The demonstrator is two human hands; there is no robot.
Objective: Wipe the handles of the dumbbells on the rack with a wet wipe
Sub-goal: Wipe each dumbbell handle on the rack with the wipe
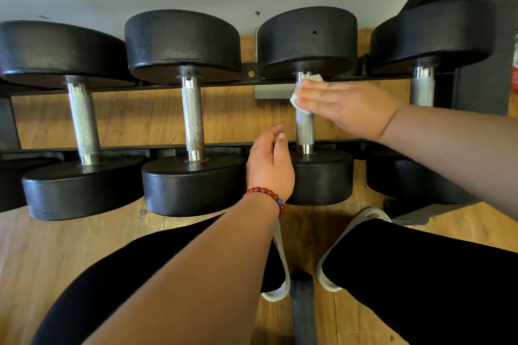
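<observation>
A person's right hand [344, 105], fingers straight and flat, presses a white wet wipe [294, 99] against the upper part of a dumbbell handle [305, 129]. One corner of the wipe pokes out above the fingers. Just below that contact, the left hand [270, 168] hovers beside the handle's lower end, fingers loosely curled and holding nothing, a red bead bracelet [266, 193] at its wrist. On the rack [168, 146], two dumbbells [192, 117] lie beyond the pressing fingertips.
</observation>
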